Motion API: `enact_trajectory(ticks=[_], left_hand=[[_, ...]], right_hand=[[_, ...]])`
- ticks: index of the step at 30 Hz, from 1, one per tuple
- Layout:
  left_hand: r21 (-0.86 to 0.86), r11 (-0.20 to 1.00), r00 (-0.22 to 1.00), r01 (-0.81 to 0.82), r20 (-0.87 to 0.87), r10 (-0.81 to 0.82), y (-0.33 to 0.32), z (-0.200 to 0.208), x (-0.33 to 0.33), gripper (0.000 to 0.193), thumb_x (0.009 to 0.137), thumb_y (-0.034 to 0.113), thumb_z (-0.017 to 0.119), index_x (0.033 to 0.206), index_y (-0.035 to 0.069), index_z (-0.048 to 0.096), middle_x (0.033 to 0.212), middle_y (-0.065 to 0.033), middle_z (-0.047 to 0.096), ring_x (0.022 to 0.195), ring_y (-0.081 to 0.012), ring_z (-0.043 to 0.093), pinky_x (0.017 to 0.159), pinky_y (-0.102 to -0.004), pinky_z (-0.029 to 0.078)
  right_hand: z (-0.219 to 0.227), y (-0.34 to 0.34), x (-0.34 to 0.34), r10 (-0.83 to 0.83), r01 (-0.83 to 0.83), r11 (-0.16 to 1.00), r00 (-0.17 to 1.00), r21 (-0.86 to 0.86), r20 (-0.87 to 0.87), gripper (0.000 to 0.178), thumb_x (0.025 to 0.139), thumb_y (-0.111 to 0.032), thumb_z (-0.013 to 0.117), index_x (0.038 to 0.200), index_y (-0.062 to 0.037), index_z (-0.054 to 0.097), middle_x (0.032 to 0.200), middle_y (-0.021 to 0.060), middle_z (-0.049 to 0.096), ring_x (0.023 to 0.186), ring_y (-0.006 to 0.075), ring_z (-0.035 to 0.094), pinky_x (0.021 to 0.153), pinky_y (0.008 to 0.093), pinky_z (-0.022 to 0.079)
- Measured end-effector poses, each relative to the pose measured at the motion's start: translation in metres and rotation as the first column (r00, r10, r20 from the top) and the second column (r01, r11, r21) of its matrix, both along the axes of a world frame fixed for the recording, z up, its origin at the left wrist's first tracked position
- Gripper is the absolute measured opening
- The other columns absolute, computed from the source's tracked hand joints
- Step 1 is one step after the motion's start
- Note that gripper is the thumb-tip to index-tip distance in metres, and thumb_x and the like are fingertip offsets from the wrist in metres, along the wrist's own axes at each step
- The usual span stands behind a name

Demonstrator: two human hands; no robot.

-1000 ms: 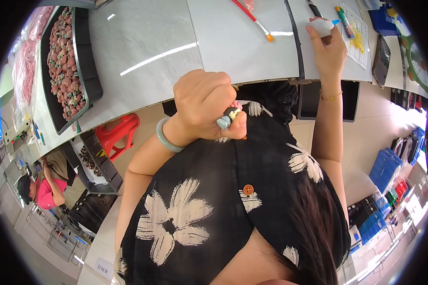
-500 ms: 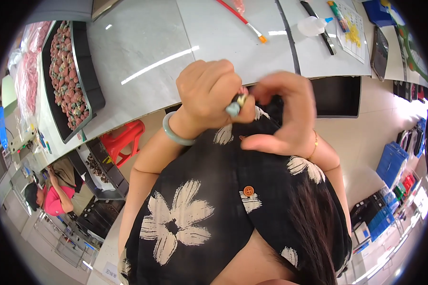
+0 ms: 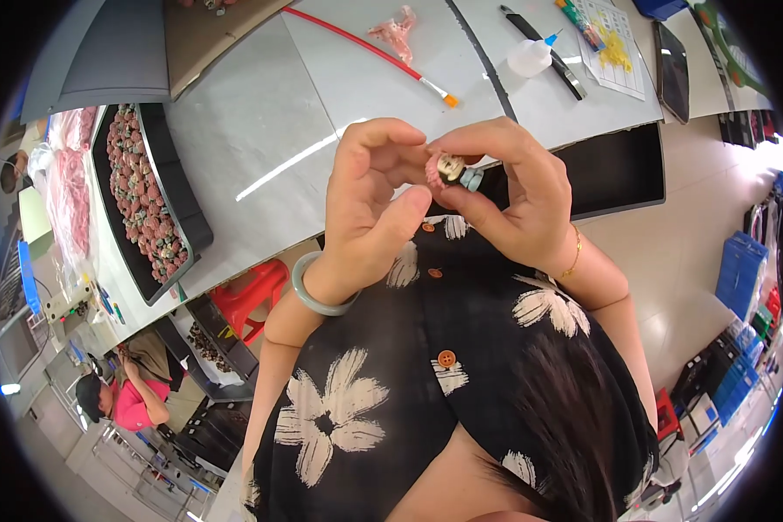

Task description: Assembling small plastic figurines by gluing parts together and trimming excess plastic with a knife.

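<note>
A small painted figurine (image 3: pixel 450 168) with pink hair, a pale face, a dark top and light-blue lower part lies sideways in front of my chest. My right hand (image 3: pixel 522 193) pinches it between thumb and forefinger. Facing it on the left is my left hand (image 3: pixel 365 204), its fingers curved and its thumb apart, with a jade-green bangle at the wrist. The left fingertips come close to the pink hair; whether one touches it I cannot tell.
A black tray (image 3: pixel 181 174) full of pinkish figurines stands on the table's left. Across the table lie a red paintbrush (image 3: pixel 357 48), a pink piece (image 3: pixel 398 35), a white squeeze bottle (image 3: pixel 529 57), a black pen-like tool (image 3: pixel 544 52) and a phone (image 3: pixel 671 70). Another person (image 3: pixel 130 396) sits far left.
The figurine has passed from my closed left hand to my right thumb and forefinger. My left hand has opened. The view has shifted, showing more of the table's far side.
</note>
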State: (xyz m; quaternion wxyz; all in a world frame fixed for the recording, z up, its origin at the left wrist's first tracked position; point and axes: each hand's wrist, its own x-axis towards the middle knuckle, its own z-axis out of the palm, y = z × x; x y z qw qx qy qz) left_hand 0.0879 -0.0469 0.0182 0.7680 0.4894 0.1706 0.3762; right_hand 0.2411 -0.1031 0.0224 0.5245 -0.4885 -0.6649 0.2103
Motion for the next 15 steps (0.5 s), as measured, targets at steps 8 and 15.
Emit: enact_trajectory(ticks=[8,15], left_hand=[[0.09,0.995,0.994,-0.045,-0.092,0.053,-0.0023,-0.0007,0.0011,0.032,0.079,-0.003,0.054,0.109,-0.002,0.043,0.099,-0.0107,0.054,0.09,-0.0153,0.056,0.078,-0.0266,0.045],[0.106,0.984,0.989,-0.144,-0.005,0.146,-0.0063,-0.0057,-0.0018,0.028,0.079,-0.008,0.056,0.105,-0.003,0.048,0.093,-0.0103,0.055,0.087,-0.0144,0.056,0.075,-0.0253,0.047]], right_hand=[[-0.008,-0.0006,-0.002,-0.032,0.037,0.997,0.997,0.069,-0.074,0.033,0.065,0.01,0.065,0.095,0.0013,0.052,0.09,0.0157,0.061,0.08,0.0212,0.061,0.069,0.0273,0.049],[-0.0058,0.0036,-0.0059,-0.036,0.033,0.986,0.999,0.161,0.012,0.028,0.068,0.004,0.067,0.092,-0.0013,0.054,0.095,0.0189,0.062,0.079,0.0238,0.062,0.067,0.029,0.05]])
